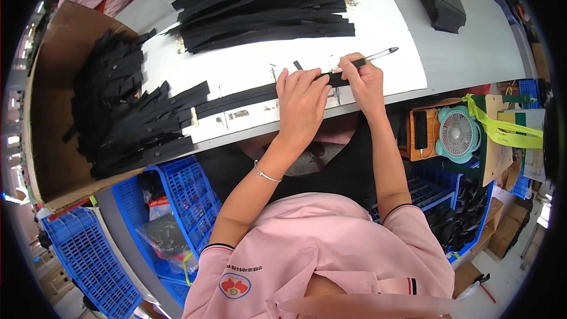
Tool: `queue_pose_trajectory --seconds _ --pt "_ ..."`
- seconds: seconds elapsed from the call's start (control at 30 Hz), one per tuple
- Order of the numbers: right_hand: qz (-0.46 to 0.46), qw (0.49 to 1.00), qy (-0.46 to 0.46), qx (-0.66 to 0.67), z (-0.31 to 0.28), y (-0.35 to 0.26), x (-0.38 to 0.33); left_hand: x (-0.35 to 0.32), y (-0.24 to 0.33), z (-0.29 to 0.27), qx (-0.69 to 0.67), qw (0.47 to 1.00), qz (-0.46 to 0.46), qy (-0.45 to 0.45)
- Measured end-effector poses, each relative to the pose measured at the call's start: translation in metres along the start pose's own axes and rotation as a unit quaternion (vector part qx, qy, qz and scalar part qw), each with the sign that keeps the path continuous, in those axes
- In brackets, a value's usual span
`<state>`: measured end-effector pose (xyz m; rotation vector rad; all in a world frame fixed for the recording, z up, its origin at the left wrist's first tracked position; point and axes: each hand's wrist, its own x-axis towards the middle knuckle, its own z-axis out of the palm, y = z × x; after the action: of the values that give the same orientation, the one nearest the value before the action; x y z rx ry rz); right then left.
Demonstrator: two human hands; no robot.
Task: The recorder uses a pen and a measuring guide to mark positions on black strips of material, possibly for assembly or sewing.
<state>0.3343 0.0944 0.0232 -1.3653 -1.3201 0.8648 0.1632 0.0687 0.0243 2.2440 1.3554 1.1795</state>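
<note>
My left hand (302, 99) lies with its fingers stretched out over a narrow black fabric strip (239, 100), pressing it against a white board (396, 29). Between the fingers of my right hand (367, 85), closed, is a pen (378, 55) with a clear barrel, its black end pointing up to the right. The pen's other end comes down by the strip, near my left fingertips, and its tip is hidden. A small black piece (297, 65) sits just beyond my left fingers. Dark marks and worn patches show on the board around the strip.
A thick pile of black strips (266, 9) covers the board's far part. More strips (142, 121) heap up at the left, spilling from a cardboard box (50, 77). A black folded piece (440, 6) lies far right. Blue crates (189, 186) and a small fan (459, 134) stand below table level.
</note>
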Motion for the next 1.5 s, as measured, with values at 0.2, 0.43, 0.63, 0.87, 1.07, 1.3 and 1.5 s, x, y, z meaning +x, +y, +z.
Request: queue_pose_trajectory --seconds 0.2,0.43,0.63,0.87,1.07,1.3,1.5 --pt "-0.032 0.999 -0.003 -0.04 0.0 0.001 0.001 0.0 -0.002 0.013 0.004 1.0 -0.004 0.02" --pt "-0.032 0.999 0.021 -0.038 -0.003 0.004 -0.002 0.003 0.0 0.013 0.022 0.999 -0.006 0.026" --pt "-0.054 0.997 -0.041 -0.037 -0.009 0.004 -0.002 0.003 -0.001 0.014 0.024 0.999 -0.005 0.032" --pt "-0.005 0.998 -0.065 -0.012 -0.009 0.01 -0.003 -0.001 -0.008 0.008 -0.02 1.0 -0.007 0.011" --pt "-0.015 0.997 -0.032 0.074 -0.011 0.002 -0.005 -0.022 -0.043 -0.069 0.105 0.992 -0.055 0.053" --pt "-0.147 0.945 -0.063 -0.286 0.006 -0.009 -0.002 -0.052 -0.128 -0.166 0.327 0.929 -0.167 0.056" --pt "-0.181 0.906 -0.045 -0.38 0.02 -0.011 0.012 -0.04 -0.147 -0.184 0.314 0.927 -0.205 0.006"
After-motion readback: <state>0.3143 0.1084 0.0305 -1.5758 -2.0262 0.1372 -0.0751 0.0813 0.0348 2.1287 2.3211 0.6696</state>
